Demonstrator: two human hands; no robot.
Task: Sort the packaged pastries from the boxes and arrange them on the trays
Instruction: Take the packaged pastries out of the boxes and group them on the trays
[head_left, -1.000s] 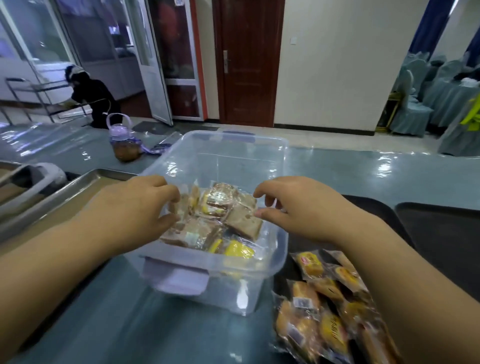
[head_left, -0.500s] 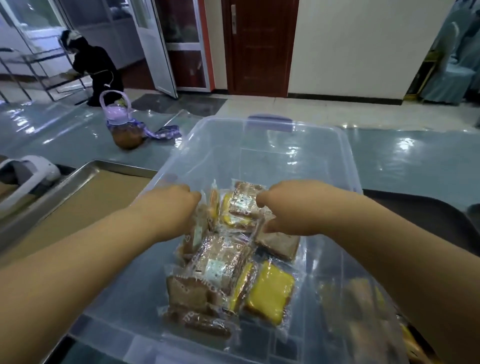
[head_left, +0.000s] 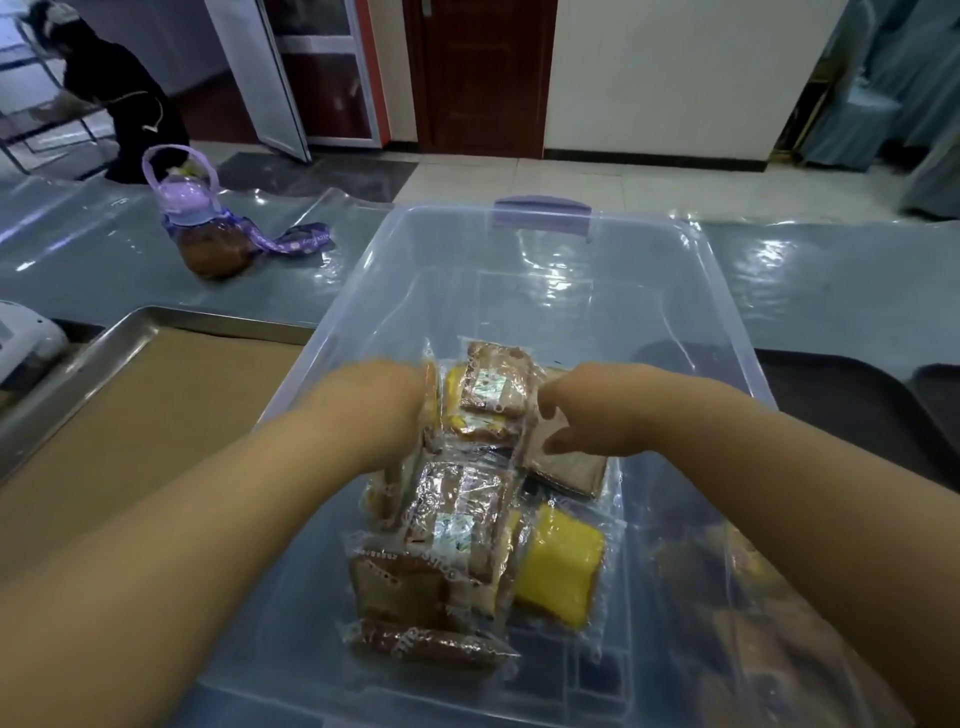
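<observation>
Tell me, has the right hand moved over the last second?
Yes. Judged against the clear box, the right hand has gone from above its near rim down and further inside, reaching the packaged pastries.

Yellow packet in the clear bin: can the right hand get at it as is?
Probably yes: the yellow packet lies uncovered in the open clear bin, just nearer the person than the right hand, with nothing between.

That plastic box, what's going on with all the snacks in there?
A person has both hands inside the clear box, the left hand and right hand reaching into a pile of wrapped pastries, brown ones and yellow ones. Whether the fingers grip any packet is unclear. A metal tray sits left of the box.
</observation>
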